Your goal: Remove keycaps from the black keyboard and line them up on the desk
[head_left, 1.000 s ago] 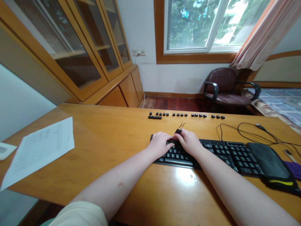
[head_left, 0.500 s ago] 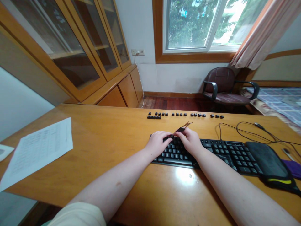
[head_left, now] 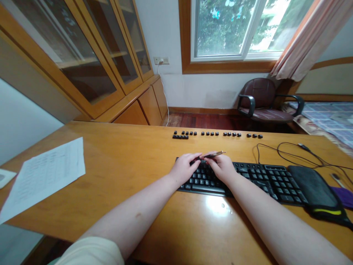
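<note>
Over the upper left of a black keyboard, both hands meet with fingertips close together. My right hand is closed around a slim keycap puller with a dark body and thin wire prongs pointing right. My left hand pinches thumb and fingers together at the puller's dark end. Something dark shows between them, too small to name. The keys under the hands are partly hidden. Several loose black keycaps stand in rows along the desk's far edge.
A black padded pouch with a yellow stripe adjoins the keyboard's right end, beside a purple item. A black cable coils behind. Papers lie on the desk's left; an armchair stands beyond the desk.
The keycap puller has tipped from pointing up and away to lying flatter, its prongs now towards the right. Both hands stay over the same part of the keyboard.
</note>
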Demonstrator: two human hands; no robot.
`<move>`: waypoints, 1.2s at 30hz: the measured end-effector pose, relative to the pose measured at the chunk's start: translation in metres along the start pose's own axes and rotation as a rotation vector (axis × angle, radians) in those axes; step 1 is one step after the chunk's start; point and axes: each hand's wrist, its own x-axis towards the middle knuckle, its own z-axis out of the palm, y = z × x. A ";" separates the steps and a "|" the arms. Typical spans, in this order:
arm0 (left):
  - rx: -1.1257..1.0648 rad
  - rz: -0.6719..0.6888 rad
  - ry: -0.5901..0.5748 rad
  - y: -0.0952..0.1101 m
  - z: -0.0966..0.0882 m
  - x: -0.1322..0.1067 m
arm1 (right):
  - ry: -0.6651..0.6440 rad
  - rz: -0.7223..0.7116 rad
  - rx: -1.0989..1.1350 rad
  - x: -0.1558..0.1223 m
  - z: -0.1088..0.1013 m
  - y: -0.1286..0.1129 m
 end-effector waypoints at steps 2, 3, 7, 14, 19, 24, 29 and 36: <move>-0.011 0.000 0.007 0.000 0.000 0.000 | 0.004 -0.061 -0.023 0.000 -0.001 -0.002; -0.015 -0.008 0.016 -0.001 0.000 0.000 | 0.011 -0.092 -0.033 0.000 -0.001 -0.002; -0.026 -0.031 0.054 -0.001 0.001 -0.001 | 0.059 -0.176 -0.060 -0.002 0.000 -0.002; -0.035 -0.054 0.098 -0.004 0.004 -0.002 | 0.068 -0.177 -0.024 -0.004 0.003 -0.002; -0.040 -0.075 0.132 -0.004 0.003 -0.001 | 0.095 -0.159 0.032 -0.004 0.004 -0.001; 0.028 -0.004 0.147 -0.001 0.001 -0.002 | 0.060 -0.025 0.084 -0.002 0.003 -0.003; 0.041 0.077 0.124 0.003 0.000 -0.003 | 0.047 0.067 0.118 0.000 0.002 -0.005; -0.008 -0.010 0.146 0.001 0.000 -0.001 | 0.049 0.081 0.131 -0.001 0.003 -0.005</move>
